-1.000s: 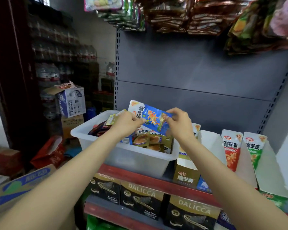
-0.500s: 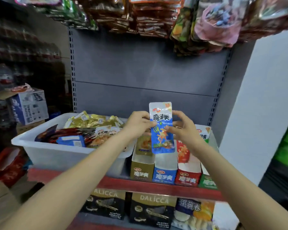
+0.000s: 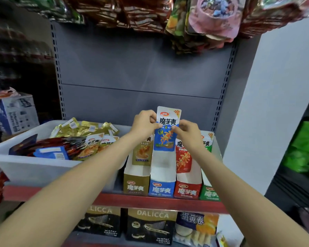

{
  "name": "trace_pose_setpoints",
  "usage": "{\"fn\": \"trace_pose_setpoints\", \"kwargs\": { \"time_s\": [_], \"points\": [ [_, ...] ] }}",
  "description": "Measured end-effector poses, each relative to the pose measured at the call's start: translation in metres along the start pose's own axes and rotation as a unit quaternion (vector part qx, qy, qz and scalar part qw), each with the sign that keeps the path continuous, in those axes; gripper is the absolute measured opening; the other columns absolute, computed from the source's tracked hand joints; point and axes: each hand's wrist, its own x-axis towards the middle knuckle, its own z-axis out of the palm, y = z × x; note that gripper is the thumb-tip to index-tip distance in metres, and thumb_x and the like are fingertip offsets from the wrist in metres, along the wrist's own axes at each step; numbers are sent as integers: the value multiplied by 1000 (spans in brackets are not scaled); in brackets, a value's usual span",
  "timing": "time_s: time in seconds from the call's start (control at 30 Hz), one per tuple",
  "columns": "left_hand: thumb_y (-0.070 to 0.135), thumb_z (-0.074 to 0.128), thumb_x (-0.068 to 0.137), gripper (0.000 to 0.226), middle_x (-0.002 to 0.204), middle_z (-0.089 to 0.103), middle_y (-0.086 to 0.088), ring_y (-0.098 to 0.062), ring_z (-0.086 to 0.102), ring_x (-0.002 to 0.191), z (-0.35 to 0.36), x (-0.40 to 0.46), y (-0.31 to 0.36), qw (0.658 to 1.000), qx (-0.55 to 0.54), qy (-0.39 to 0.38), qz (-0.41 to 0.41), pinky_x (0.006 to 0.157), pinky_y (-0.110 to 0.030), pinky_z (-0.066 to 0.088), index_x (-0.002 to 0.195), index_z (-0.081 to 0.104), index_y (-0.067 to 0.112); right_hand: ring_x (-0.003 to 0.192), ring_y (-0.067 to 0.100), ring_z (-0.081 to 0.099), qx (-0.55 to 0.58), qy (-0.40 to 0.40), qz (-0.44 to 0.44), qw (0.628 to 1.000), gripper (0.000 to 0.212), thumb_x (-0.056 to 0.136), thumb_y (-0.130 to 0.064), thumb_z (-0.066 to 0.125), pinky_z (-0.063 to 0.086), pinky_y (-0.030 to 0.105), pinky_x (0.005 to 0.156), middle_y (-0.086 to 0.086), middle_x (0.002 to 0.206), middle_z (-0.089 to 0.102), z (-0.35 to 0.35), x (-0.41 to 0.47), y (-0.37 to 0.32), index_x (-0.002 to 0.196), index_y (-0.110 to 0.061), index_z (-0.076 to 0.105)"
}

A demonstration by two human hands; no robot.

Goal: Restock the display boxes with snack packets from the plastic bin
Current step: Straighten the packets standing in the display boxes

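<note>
With both hands, left [image 3: 144, 124] and right [image 3: 187, 132], pinching the blue konjac packet [image 3: 165, 132] upright at frame centre, we lower it straight into the blue display box [image 3: 162, 182] below, label forward.

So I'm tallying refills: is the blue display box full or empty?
Nearly empty: blue display box shows bare white interior; both hands hold one blue packet upright over it.
</note>
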Motion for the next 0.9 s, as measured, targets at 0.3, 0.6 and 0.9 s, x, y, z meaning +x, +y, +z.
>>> {"fn": "trace_pose_setpoints", "kwargs": {
  "time_s": [0.3,0.6,0.9],
  "points": [
    [5,70,80,38,89,65,-3,-15,60,82,11,9,-17,996,47,-78,-10,70,-29,49,110,52,17,86,28,66,-63,-17,-19,998,10,89,-14,62,54,50,79,11,86,69,1,19,14,81,-11,58],
    [12,56,88,15,93,68,-2,-24,63,87,26,17,-29,972,213,-83,53,80,-42,54,83,63,24,87,24,61,-278,-64,-108,952,10,88,-7,54,53,40,74,6,95,66,7,27,25,94,-12,61],
    [20,56,92,5,98,68,-3,-24,63,91,30,27,-31,968,239,-64,36,79,-41,54,94,61,21,88,27,61,-356,-109,-117,921,15,92,-9,48,53,39,72,8,98,65,6,42,26,100,-13,60]
  ]
}}
